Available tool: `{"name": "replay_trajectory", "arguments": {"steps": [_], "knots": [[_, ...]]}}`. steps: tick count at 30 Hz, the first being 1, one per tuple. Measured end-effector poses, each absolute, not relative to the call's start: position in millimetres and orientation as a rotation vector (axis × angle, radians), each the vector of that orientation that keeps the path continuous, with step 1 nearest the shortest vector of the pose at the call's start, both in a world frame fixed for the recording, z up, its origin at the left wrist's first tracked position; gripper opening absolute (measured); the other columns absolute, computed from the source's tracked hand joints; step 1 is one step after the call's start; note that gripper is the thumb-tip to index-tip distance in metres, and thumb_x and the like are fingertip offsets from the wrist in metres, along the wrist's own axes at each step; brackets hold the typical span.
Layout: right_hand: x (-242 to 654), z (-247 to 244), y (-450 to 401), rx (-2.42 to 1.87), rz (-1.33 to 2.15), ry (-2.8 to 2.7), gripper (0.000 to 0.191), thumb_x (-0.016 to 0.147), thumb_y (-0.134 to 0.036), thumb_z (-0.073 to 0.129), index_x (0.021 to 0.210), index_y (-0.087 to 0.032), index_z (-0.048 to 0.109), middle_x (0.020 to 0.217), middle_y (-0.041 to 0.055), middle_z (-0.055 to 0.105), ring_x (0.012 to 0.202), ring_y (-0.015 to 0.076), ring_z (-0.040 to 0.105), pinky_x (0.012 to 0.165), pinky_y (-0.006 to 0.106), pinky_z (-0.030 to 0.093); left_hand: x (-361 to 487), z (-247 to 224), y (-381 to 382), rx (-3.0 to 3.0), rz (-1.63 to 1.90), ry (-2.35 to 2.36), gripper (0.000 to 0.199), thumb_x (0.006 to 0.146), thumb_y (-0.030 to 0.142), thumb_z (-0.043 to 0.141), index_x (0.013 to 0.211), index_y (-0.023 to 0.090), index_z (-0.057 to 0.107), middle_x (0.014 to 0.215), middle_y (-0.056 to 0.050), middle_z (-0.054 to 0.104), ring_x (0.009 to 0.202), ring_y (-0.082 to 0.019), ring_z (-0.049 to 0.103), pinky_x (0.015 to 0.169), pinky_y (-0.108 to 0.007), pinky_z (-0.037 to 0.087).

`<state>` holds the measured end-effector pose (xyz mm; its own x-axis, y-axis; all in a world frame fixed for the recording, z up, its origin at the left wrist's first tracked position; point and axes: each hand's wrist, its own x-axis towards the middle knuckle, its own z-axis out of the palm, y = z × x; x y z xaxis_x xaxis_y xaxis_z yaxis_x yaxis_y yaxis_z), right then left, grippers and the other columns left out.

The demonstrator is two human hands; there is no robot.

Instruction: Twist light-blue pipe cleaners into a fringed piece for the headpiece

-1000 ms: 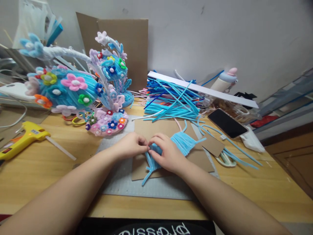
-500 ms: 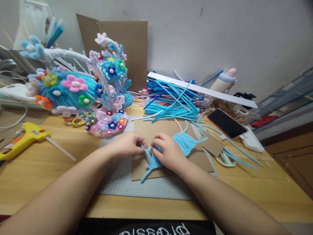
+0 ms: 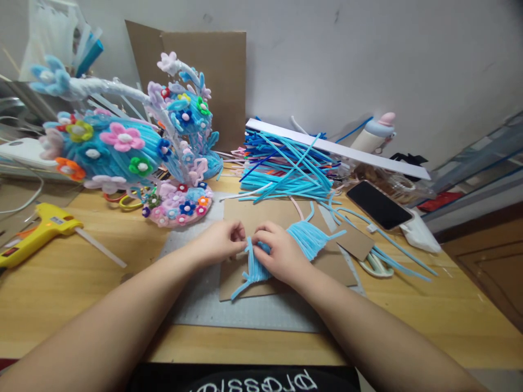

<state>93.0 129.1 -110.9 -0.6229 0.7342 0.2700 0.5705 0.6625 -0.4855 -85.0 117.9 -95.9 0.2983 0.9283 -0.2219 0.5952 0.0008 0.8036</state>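
Observation:
A fan-shaped piece made of light blue pipe cleaners (image 3: 311, 239) lies on a flat sheet of brown cardboard (image 3: 286, 211). My right hand (image 3: 280, 251) is curled over its middle and holds it, covering part of the rows. At the piece's left end my left hand (image 3: 232, 239) pinches near the tip of an upright blue pipe cleaner strand (image 3: 250, 256); the fingertips are close together. Loose blue ends stick out at the lower left and at the right corner.
Behind the cardboard lies a pile of blue pipe cleaners (image 3: 286, 174). A flower-covered pipe cleaner lamp shape (image 3: 114, 147) stands at left, above a yellow glue gun (image 3: 41, 231). A phone (image 3: 379, 205) and loose strands lie at right. A grey mat (image 3: 196, 305) is under the cardboard.
The strand at the left end, earlier slanting out toward my left fingers, now stands upright against the piece. My left hand has shifted slightly; my right hand stays nearly in place.

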Motion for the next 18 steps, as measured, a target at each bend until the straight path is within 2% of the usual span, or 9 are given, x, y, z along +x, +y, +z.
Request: {"name": "replay_trajectory", "arguments": {"steps": [4,8,12,18], "knots": [[93.0,-110.1,129.4,-1.058,0.501,-2.413,0.006,0.077,-0.018,0.052,0.078,-0.019,0.058,0.087,0.0038,0.053,0.082,0.0168,0.05,0.073,0.029,0.038,-80.8,-93.1,114.9,1.528,0.345,1.312,0.032,0.076,0.042,0.041,0.066,0.015,0.054,0.054,0.001,0.056,0.046,-0.011,0.055,0.042,-0.018,0.038],[92.3,-106.1,127.7,-1.059,0.54,-2.39,0.007,0.077,-0.017,0.051,0.082,-0.019,0.056,0.086,0.0037,0.053,0.082,0.0171,0.05,0.072,0.029,0.038,-79.7,-93.7,114.4,1.525,0.4,1.251,0.024,0.072,0.039,0.049,0.07,0.015,0.054,0.056,0.002,0.056,0.049,-0.011,0.055,0.046,-0.019,0.041],[91.2,-103.8,126.1,-1.027,0.531,-2.412,0.015,0.077,-0.021,0.053,0.091,-0.021,0.056,0.095,0.0051,0.053,0.089,0.0189,0.048,0.077,0.031,0.037,-83.4,-97.5,116.8,1.492,0.4,1.245,0.022,0.072,0.036,0.049,0.069,0.015,0.055,0.06,0.001,0.059,0.051,-0.01,0.056,0.048,-0.019,0.042],[91.0,-108.8,124.2,-1.099,0.46,-2.54,0.018,0.071,-0.02,0.058,0.089,-0.023,0.06,0.098,0.0053,0.051,0.091,0.0199,0.047,0.079,0.033,0.035,-103.1,-98.1,120.5,1.643,0.218,1.348,0.022,0.068,0.035,0.052,0.064,0.016,0.059,0.056,0.001,0.061,0.051,-0.011,0.056,0.047,-0.018,0.038]]}}
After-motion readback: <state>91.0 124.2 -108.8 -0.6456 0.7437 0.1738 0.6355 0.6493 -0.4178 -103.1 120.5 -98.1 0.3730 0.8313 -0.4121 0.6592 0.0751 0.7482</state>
